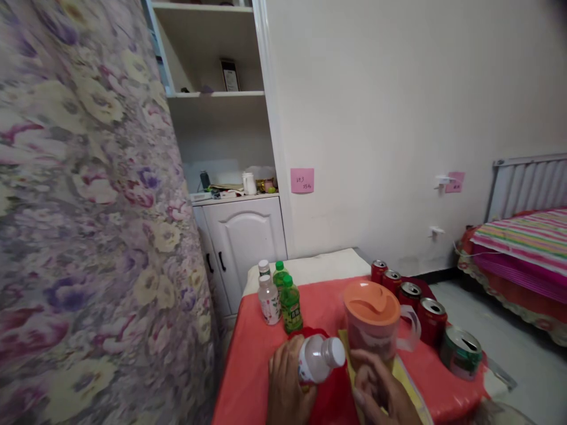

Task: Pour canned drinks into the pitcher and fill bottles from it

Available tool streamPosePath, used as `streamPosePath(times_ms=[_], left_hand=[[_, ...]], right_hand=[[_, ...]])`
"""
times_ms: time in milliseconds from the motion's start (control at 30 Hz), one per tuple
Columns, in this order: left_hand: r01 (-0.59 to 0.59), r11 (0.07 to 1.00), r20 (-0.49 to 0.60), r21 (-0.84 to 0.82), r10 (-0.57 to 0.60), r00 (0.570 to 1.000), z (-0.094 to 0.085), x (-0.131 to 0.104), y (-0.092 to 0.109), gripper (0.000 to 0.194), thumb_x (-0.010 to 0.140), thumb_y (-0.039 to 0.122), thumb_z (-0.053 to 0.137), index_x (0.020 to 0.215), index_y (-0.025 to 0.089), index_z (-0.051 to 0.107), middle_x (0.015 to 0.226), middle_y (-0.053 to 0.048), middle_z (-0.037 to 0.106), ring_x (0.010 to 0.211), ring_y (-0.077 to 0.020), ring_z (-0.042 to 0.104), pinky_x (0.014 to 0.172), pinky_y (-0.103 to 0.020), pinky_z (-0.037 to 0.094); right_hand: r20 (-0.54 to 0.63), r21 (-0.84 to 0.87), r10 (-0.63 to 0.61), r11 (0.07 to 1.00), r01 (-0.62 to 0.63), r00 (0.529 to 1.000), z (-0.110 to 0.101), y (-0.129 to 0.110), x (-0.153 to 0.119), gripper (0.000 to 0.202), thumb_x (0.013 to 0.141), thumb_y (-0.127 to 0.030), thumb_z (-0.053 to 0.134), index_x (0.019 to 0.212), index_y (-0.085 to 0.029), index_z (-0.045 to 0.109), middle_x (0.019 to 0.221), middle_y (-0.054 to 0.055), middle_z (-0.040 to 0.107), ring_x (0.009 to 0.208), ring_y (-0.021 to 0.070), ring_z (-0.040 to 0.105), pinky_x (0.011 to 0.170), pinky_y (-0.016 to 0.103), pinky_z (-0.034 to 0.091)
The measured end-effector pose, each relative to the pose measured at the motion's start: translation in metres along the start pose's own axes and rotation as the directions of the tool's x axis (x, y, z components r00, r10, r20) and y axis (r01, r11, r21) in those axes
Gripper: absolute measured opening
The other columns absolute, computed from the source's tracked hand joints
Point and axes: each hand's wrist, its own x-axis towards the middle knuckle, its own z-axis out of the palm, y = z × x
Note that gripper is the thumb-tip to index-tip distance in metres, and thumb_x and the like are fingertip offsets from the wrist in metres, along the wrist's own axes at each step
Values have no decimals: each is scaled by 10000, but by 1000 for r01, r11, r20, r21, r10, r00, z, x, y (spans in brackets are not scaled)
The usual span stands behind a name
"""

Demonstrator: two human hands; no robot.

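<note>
My left hand (287, 378) is wrapped round a clear plastic bottle (316, 357) with a white cap, tilted so that the cap points right. A red tray or basin (328, 392) lies beneath it, partly hidden. Just right of the cap is my right hand (378, 386), its fingers loosely curled, the index finger reaching out, and nothing visible in it. Behind that hand stands a clear pitcher (372, 327) with an orange lid. A yellow cloth or mat (414, 389) shows beneath the hand. Two white-capped bottles (269, 304) and two green-capped bottles (291, 307) stand upright behind my left hand.
Several opened drink cans line the right side, red ones (432, 321) and a green one (460, 353) nearest. A red cloth (248, 366) covers the table. Floral curtain (88, 236) hangs left; a white cabinet (248, 236) and wall stand behind. A bed (522, 260) is far right.
</note>
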Motion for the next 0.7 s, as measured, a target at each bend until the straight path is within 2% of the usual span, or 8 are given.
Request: streamPosePath(times_ms=[100, 200, 333, 500, 700], left_hand=[[-84, 995, 25, 47, 83, 996, 4, -4, -2, 622, 770, 217, 646, 1372, 203, 489, 1291, -138, 685, 1180, -332, 623, 1006, -490, 469], [-159, 986, 29, 54, 158, 987, 5, -5, -2, 635, 797, 253, 645, 1401, 189, 457, 1317, -157, 669, 1212, -337, 605, 1012, -494, 457], [-202, 978, 57, 44, 199, 978, 5, -4, 3, 670, 803, 266, 644, 1435, 180, 437, 1335, -161, 658, 1236, -343, 589, 1049, -522, 429], [-222, 975, 85, 2, 221, 972, 2, -3, 10, 667, 791, 197, 626, 1432, 176, 443, 1340, -155, 652, 1252, -326, 582, 1076, -506, 427], [-194, 977, 136, -91, 205, 969, 0, -3, 11, 689, 749, 162, 631, 1418, 172, 467, 1326, -156, 662, 1242, -333, 595, 1064, -537, 457]], right_hand=[[-60, -2, -48, 999, 48, 997, 9, -6, 11, 516, 875, -477, 609, 1301, -201, 514, 793, 4, 639, 643, 147, 601, 600, 239, 479], [-152, -120, -83, 991, 65, 985, 13, -10, 15, 486, 842, -486, 625, 1223, -193, 558, 789, 9, 651, 629, 159, 612, 587, 245, 492], [-187, -265, -89, 964, 37, 978, 10, -17, 14, 382, 826, -458, 649, 1103, -200, 600, 837, 39, 717, 669, 183, 662, 601, 255, 516], [-162, -331, -151, 939, 91, 975, 5, -22, 11, 280, 891, -460, 608, 1022, -213, 620, 791, 20, 727, 649, 170, 668, 598, 238, 513], [-123, -368, -296, 900, 234, 947, 0, -18, 8, 275, 911, -391, 615, 1127, -220, 624, 940, 49, 744, 778, 185, 696, 692, 237, 548]])
